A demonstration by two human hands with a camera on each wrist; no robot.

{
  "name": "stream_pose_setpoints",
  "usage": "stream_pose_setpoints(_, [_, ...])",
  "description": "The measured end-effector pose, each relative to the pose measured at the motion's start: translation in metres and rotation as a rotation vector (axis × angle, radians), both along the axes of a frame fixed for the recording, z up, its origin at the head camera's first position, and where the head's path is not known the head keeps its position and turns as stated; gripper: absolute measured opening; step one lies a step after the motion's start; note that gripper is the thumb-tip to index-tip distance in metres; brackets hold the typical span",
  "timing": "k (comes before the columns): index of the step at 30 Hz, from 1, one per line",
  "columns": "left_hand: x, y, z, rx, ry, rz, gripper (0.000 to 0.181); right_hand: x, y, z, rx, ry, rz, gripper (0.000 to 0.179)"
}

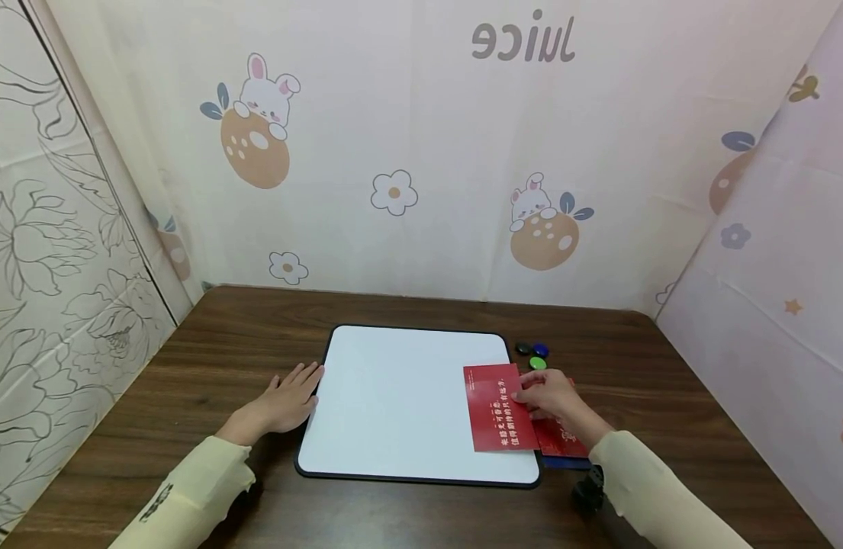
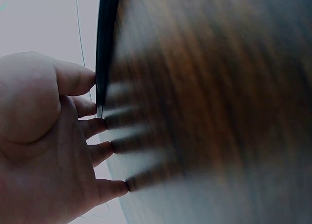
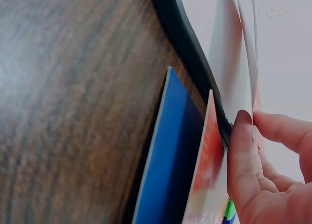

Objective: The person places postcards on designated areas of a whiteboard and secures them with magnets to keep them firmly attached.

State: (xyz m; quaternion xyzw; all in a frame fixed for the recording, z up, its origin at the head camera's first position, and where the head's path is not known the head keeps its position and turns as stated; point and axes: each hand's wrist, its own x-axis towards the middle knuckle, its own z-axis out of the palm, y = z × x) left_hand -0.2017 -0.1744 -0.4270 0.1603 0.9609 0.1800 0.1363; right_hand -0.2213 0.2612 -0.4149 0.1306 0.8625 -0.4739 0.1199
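A whiteboard with a black frame lies on the table. My left hand rests flat at its left edge, fingers spread; in the left wrist view the fingertips touch the table and the frame. Between thumb and fingers, my right hand pinches the right edge of a red card with pale printed characters. This card lies over the board's right part; its pale underside shows in the right wrist view. Under the right hand are another red card and a blue card.
Just beyond the right hand sit a black magnet, a blue magnet and a green magnet, all round. The brown wooden table meets a patterned curtain at its back edge.
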Motion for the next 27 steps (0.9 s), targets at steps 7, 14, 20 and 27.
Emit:
stream_pose_setpoints(7, [-0.002, -0.001, 0.000, -0.003, 0.002, -0.006, 0.055, -0.001, -0.003, 0.001, 0.042, 0.044, 0.026, 0.038])
stream_pose_setpoints(14, [-0.002, -0.002, 0.002, -0.001, 0.002, -0.006, 0.055, -0.001, -0.008, 0.001, 0.076, 0.056, 0.049, 0.036])
stream_pose_setpoints(20, [-0.003, -0.002, 0.002, 0.001, -0.004, -0.003, 0.056, 0.000, -0.011, 0.001, 0.120, 0.069, 0.062, 0.036])
stream_pose_setpoints(27, [-0.003, -0.003, 0.002, 0.000, -0.004, -0.005, 0.055, 0.000, -0.013, 0.000, 0.150, 0.077, 0.075, 0.038])
